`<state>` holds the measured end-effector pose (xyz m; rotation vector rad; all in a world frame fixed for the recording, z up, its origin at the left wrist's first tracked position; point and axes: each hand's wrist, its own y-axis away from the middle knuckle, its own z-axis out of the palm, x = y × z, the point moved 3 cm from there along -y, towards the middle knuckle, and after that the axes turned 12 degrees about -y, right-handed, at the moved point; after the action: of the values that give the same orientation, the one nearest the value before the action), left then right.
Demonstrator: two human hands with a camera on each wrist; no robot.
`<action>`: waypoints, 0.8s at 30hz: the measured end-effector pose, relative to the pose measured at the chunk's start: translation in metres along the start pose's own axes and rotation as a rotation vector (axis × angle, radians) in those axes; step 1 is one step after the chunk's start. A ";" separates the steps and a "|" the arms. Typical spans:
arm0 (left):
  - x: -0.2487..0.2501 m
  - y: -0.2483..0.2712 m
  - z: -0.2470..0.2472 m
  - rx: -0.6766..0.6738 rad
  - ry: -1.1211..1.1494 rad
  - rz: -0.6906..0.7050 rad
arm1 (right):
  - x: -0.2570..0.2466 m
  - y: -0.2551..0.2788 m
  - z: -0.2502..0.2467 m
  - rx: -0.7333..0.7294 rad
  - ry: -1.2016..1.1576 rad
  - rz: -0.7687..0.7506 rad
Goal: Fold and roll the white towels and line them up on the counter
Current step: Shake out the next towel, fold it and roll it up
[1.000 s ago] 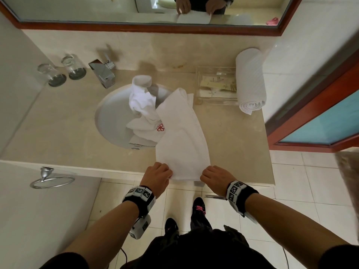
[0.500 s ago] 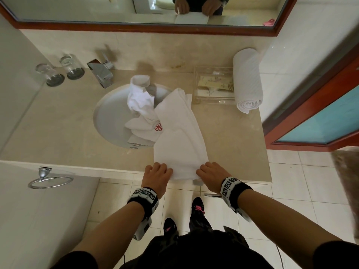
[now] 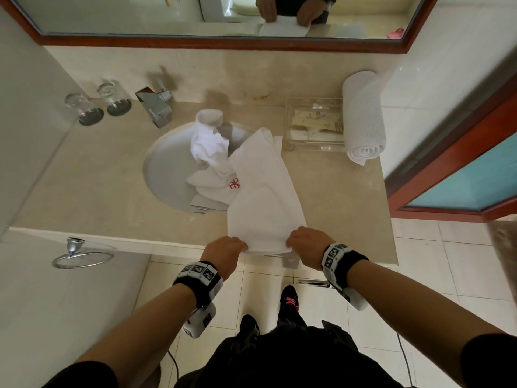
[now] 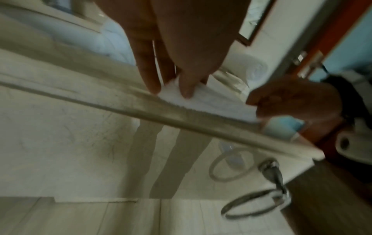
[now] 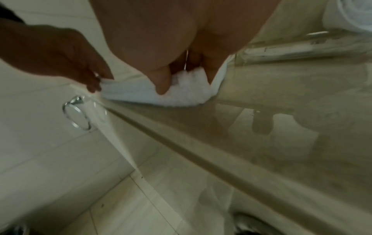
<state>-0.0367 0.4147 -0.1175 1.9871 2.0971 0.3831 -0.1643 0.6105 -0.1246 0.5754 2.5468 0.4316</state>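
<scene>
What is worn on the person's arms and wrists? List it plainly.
Left hand and right hand are bare. Each wrist carries a black band with white blocks printed with black square markers. Black sleeves cover the upper arms. A white camera unit hangs under the left wrist.

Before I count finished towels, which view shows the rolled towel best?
The head view: the rolled towel lies whole on the counter beside the clear tray, its spiral end showing. The left wrist view shows it small and blurred past the fingers. The right wrist view catches only a cropped end at the top corner.
</scene>
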 end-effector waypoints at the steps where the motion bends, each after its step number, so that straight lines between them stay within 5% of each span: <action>1: -0.006 -0.002 -0.002 -0.040 0.038 -0.026 | 0.001 -0.003 -0.005 -0.037 -0.053 0.069; 11: -0.033 -0.015 -0.003 -0.228 0.847 -0.322 | 0.025 -0.022 -0.022 -0.068 -0.577 0.444; 16: -0.033 -0.010 0.004 -0.159 1.015 -0.579 | 0.032 -0.024 -0.026 0.016 -0.661 0.526; 19: -0.033 -0.015 0.006 -0.218 0.971 -0.620 | 0.033 -0.024 -0.026 0.076 -0.621 0.568; 24: -0.022 -0.025 -0.005 -0.161 0.394 -0.471 | 0.027 -0.026 -0.031 0.033 -0.382 0.438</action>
<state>-0.0603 0.3911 -0.1210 1.3486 2.5766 0.8691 -0.2097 0.5951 -0.1195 1.1201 2.0619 0.3827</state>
